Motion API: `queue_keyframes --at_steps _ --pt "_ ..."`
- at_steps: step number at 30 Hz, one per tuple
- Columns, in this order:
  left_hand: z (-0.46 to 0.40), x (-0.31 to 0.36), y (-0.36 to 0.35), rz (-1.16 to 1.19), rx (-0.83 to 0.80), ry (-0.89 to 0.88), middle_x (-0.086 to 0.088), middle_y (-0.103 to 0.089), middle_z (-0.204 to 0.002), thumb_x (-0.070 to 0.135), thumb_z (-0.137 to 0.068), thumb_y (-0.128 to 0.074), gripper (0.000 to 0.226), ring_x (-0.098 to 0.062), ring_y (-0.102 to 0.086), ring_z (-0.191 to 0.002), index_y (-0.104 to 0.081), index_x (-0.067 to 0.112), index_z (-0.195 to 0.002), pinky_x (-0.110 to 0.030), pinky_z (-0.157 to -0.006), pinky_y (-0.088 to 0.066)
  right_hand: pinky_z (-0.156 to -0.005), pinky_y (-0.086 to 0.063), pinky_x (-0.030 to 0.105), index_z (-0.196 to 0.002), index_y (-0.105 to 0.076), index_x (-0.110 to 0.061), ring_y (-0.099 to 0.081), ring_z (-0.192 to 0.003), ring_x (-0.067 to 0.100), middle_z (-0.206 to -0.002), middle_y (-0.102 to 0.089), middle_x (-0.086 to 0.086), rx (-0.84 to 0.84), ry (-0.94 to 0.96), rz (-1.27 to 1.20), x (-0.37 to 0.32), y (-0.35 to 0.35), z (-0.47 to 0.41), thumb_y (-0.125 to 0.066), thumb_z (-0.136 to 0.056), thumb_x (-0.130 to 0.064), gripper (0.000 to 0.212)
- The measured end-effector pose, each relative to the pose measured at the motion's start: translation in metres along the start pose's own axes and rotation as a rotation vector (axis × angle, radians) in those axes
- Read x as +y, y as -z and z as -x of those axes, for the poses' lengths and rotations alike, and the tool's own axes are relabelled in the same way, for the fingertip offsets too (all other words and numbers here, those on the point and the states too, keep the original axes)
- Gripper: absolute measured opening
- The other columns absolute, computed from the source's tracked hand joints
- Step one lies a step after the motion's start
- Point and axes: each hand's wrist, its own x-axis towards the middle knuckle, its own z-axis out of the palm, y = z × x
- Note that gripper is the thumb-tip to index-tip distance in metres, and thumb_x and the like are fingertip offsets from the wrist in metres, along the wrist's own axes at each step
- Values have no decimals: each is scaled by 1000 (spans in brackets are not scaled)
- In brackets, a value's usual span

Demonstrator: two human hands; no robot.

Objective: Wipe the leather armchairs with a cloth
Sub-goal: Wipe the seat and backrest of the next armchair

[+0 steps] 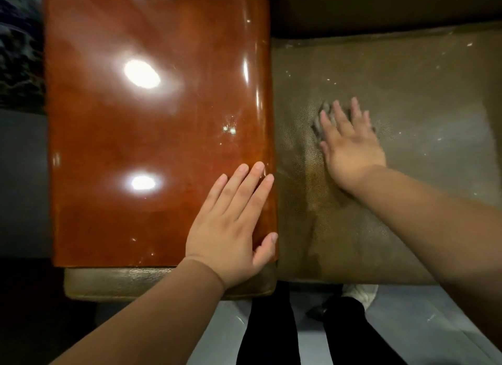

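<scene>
The armchair's olive-brown leather seat cushion (407, 98) fills the right half of the view, dusted with pale specks. My right hand (350, 144) lies flat on it with straight, spread fingers and presses a grey cloth (319, 123) against the leather; only a crumpled edge of the cloth shows past the fingers. My left hand (233, 229) rests flat with straight fingers on the glossy reddish-brown wooden armrest top (141, 136), at its right front corner. The thumb hangs over the armrest's edge.
Below the wooden top runs the armrest's padded leather front (122, 283). My legs in black trousers (269, 334) stand on a pale floor (413, 324) in front of the seat. A white object (361, 291) lies on the floor under the seat edge. The dark chair back (380, 6) rises behind.
</scene>
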Motion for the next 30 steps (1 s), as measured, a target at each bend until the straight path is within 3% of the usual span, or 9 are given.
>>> queue_keyframes --at_steps 4,7,10,14,19,22,24,27,30 --pt "-3 -3 22 89 -17 26 -4 -30 -170 54 -99 -45 75 -26 -29 -154 -28 20 -165 -44 -127 -19 -127 -17 50 -158 -41 -14 -33 -152 40 -165 -35 15 -14 613 52 -38 -38 99 -47 -94 -24 65" --pt "-55 -15 58 105 106 113 -4 -39 -162 53 -97 -43 71 -27 -36 -147 -37 21 -160 -48 -122 -28 -125 -30 48 -159 -39 -20 -41 -149 31 -164 -39 8 -189 882 148 -23 -15 82 -39 -96 -28 63" --pt "-128 -32 81 78 224 233 -4 -35 -165 51 -98 -43 69 -27 -30 -151 -37 21 -159 -48 -124 -23 -123 9 36 -166 -15 -27 -11 -160 26 -174 -9 0 -39 542 81 -5 23 -13 -35 -105 -16 65" --pt "-193 -41 76 79 248 377 -4 -21 -173 52 -102 -43 73 -25 -17 -159 -26 20 -165 -46 -129 -11 -129 0 43 -165 -12 -35 4 -160 28 -174 4 -5 19 -163 -125 11 50 -88 -53 -94 0 89" --pt "-197 -44 63 27 264 394 -4 -21 -174 54 -94 -45 83 -24 -17 -160 -26 16 -165 -45 -131 -13 -125 -26 51 -153 -52 -20 -35 -151 36 -164 -40 9 38 498 -146 -14 -12 -3 -42 -93 -23 61" --pt "-198 -45 66 10 238 396 -5 -20 -174 54 -92 -46 84 -25 -17 -160 -26 17 -165 -46 -131 -14 -125 -28 50 -160 -39 -21 -29 -155 30 -168 -32 7 -41 784 -30 4 10 -37 -31 -101 -28 60" --pt "-200 -45 66 17 230 395 -3 -19 -174 55 -92 -46 85 -24 -15 -160 -25 18 -166 -45 -131 -12 -129 -16 46 -167 -14 -23 -12 -160 26 -174 -10 5 -74 583 41 14 34 -111 -37 -105 -25 66" --pt "-206 -45 67 33 252 389 -4 -21 -173 53 -92 -49 85 -25 -17 -159 -26 17 -166 -45 -131 -12 -129 -10 38 -166 -15 -17 -16 -158 29 -172 -20 10 -2 153 -168 26 54 -195 -44 -106 -20 67" --pt "-205 -45 66 22 239 387 -6 -23 -173 50 -92 -52 84 -27 -19 -159 -28 16 -165 -46 -131 -13 -128 -5 37 -165 -22 -12 -20 -157 31 -170 -24 13 15 238 -264 1 37 -157 -46 -105 -22 65"
